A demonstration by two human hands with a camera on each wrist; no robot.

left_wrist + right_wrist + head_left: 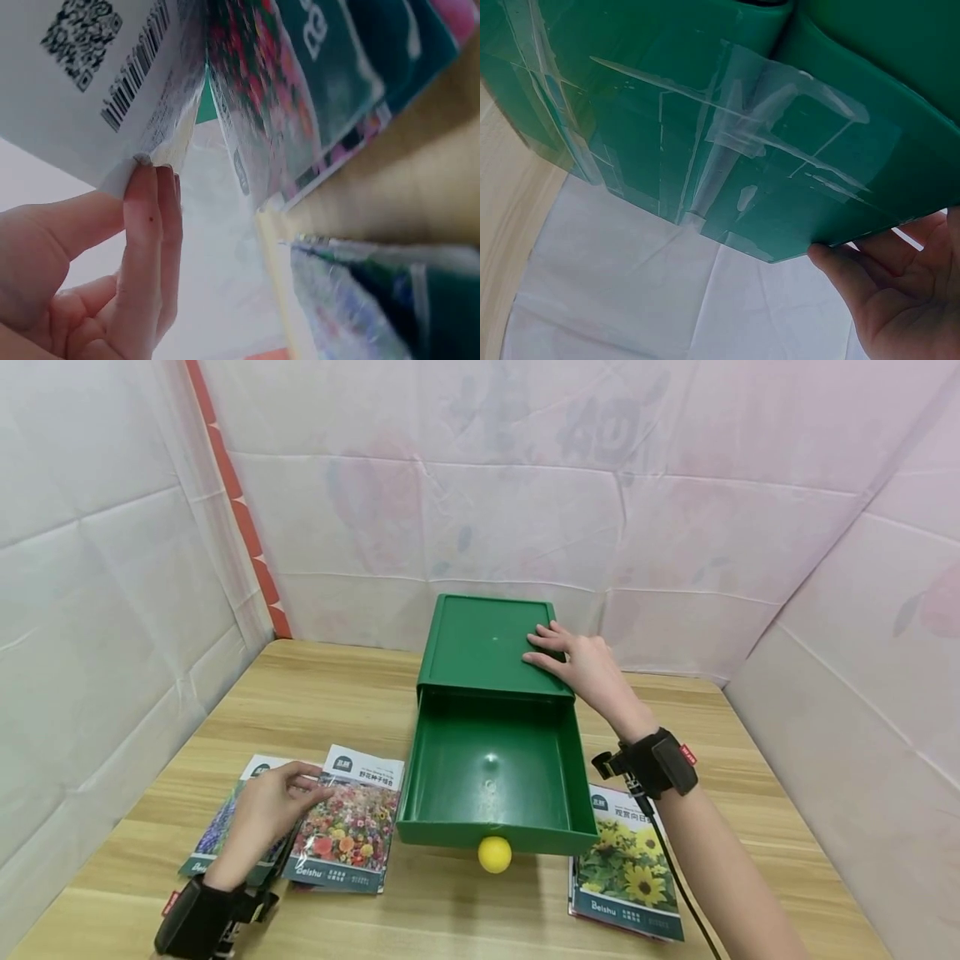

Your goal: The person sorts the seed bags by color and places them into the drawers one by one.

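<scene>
Head view shows a green box (487,647) near the middle of the tabletop (315,693), toward its back edge; its drawer (491,777) is pulled out toward the front edge, a yellow knob (494,854) on its front wall; the right hand (581,664) lies on the box's top at its right edge, fingers straight and flat, thumb at the side; the right wrist view has that thumb (840,266) against the box's edge (780,187); the left hand (266,810) rests at the front-left of the tabletop on seed packets (348,831), fingers curled round one packet's edge; the left wrist view shows fingertips (150,217) under a lifted packet (97,67) with a barcode; a sunflower packet (630,868) lies at the front edge, right of the drawer, partly under it.
</scene>
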